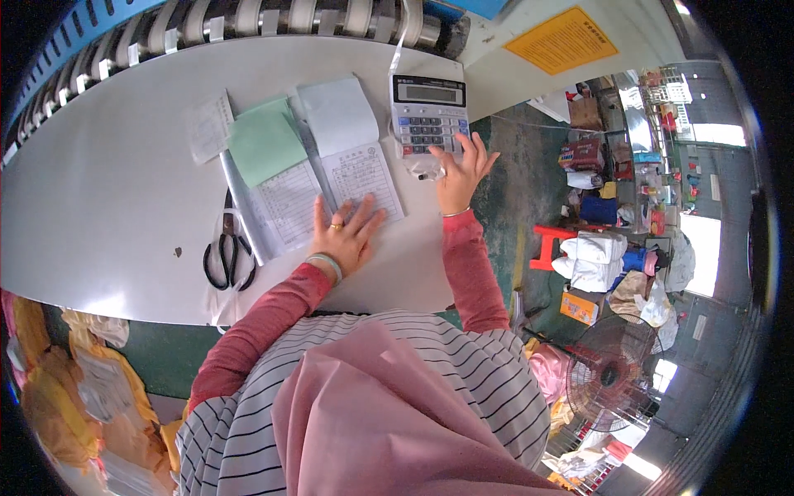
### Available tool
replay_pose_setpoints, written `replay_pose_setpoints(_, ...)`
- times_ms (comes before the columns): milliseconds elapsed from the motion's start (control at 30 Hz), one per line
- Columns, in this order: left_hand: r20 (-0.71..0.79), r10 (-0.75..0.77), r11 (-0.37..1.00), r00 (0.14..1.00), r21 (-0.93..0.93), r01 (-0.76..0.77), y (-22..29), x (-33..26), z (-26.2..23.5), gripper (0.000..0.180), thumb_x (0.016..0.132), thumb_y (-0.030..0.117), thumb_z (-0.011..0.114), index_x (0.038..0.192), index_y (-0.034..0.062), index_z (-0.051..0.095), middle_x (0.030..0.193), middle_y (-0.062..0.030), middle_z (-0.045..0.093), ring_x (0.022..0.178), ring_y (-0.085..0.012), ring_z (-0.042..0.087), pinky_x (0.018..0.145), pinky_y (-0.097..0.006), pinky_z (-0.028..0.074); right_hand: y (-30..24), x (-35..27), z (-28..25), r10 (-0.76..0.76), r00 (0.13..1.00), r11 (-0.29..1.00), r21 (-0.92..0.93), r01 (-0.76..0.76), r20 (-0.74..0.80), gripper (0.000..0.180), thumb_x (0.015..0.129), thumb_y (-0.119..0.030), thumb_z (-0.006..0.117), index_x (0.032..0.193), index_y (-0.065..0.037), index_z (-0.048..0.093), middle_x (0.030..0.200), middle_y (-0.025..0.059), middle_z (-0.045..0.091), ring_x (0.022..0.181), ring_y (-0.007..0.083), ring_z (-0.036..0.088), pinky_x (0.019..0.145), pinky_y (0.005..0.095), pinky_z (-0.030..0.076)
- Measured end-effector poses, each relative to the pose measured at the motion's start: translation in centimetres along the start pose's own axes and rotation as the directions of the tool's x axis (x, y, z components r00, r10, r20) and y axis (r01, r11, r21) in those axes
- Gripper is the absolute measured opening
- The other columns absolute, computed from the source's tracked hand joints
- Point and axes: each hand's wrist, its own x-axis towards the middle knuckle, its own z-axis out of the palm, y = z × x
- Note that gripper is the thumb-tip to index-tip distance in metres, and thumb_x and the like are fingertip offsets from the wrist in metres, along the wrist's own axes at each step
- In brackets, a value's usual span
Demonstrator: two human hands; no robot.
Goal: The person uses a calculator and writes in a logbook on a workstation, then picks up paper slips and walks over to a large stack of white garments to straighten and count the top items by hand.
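My left hand (346,236) spread on receipt book (356,172), mid-frame; my right hand (463,175) wide, empty, at calculator (428,112), upper middle; stray fingertip could mis-key.

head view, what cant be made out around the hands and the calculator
All in the head view:
Part of the right-hand form pad: hidden under the left hand.
Handwriting on that pad: too small to read.
Some lower keys of the calculator: behind the right hand; whether a fingertip presses one cannot be told.
Calculator display: too small to tell whether digits show.
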Motion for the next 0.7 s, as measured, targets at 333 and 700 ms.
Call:
replay_pose_setpoints(333,0.049,0.007,1.000,0.999,0.007,-0.007,0.1,0.2,-0.9,0.054,0.084,0.029,0.052,0.137,0.0267,0.043,0.147,-0.0001,0.033,0.123,-0.0238,0.043,0.103,-0.070,0.015,0.9,2.5,1.4,-0.018,0.999,1.000,-0.018,0.017,-0.044,0.022,0.074,-0.009,0.063,0.083,-0.027,0.071,0.117,0.0008,0.053,0.126,0.0292,0.038,0.109,0.0624,0.002)
replay_pose_setpoints(700,0.040,0.010,1.000,0.999,0.019,-0.011,0.1,0.0,-0.6,0.057,0.081,0.029,0.055,0.137,0.0264,0.043,0.148,0.0003,0.032,0.125,-0.0238,0.040,0.104,-0.069,0.014,2.4,3.5,2.0,0.037,0.996,0.989,-0.145,-0.024,0.086,0.020,0.065,-0.006,0.066,0.077,-0.021,0.070,0.122,-0.0024,0.052,0.129,0.0297,0.034,0.106,0.0677,0.001)
